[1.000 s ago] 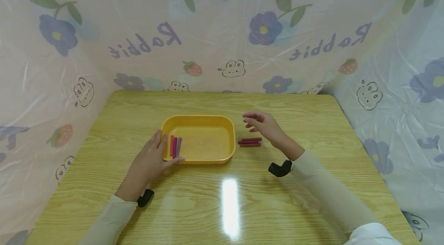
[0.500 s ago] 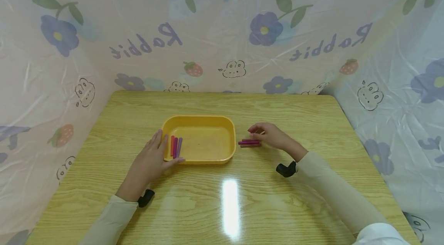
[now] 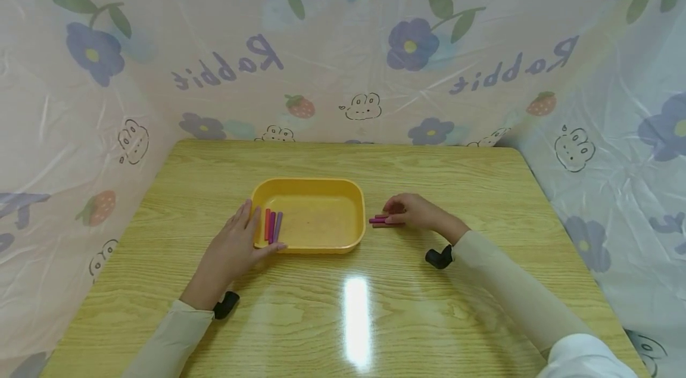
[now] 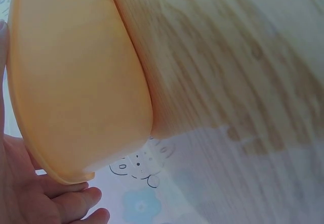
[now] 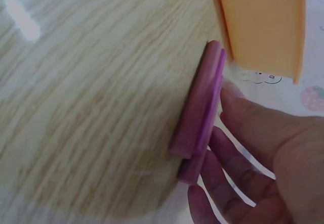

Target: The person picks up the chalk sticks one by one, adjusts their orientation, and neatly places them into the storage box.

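At its left end, the yellow tray (image 3: 321,249) is held by my left hand (image 3: 227,250), thumb along the near rim and fingers at the left rim. Inside, by that hand, lie a red crayon (image 3: 267,224), a magenta crayon (image 3: 271,228) and a purple crayon (image 3: 277,227). Right of the tray, my right hand (image 3: 420,211) pinches at a purple-magenta crayon (image 3: 377,221) in a small group on the table. A brownish-red crayon (image 5: 197,107) lies beside it in the right wrist view. My fingers partly hide the group.
The wood-grain table (image 3: 305,312) carries the tray and crayons. A patterned curtain (image 3: 332,56) stands behind the table and along both sides. Black wrist devices (image 3: 439,257) sit below each hand.
My right hand has come down and toward the near side onto the loose crayons, its thumb now over the purple-magenta one. The left hand and the tray have stayed in place.
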The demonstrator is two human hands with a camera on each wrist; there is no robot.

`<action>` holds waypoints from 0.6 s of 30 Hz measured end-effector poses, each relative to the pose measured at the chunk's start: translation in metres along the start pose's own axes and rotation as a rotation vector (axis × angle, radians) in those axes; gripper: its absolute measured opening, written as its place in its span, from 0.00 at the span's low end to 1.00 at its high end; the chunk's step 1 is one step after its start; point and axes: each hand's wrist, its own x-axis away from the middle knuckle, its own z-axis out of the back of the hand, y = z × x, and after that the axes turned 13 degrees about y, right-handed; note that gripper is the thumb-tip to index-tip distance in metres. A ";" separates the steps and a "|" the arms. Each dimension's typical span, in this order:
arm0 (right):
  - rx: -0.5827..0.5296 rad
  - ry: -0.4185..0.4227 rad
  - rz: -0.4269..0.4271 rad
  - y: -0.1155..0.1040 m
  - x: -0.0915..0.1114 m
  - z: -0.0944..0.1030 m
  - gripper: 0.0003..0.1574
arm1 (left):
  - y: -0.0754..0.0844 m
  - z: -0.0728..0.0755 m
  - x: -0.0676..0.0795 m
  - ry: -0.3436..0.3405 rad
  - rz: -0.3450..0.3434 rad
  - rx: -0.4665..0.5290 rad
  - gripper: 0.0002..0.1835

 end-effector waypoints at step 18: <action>-0.035 -0.084 -0.026 0.007 -0.009 -0.002 0.08 | -0.001 -0.001 -0.001 0.004 -0.007 -0.005 0.57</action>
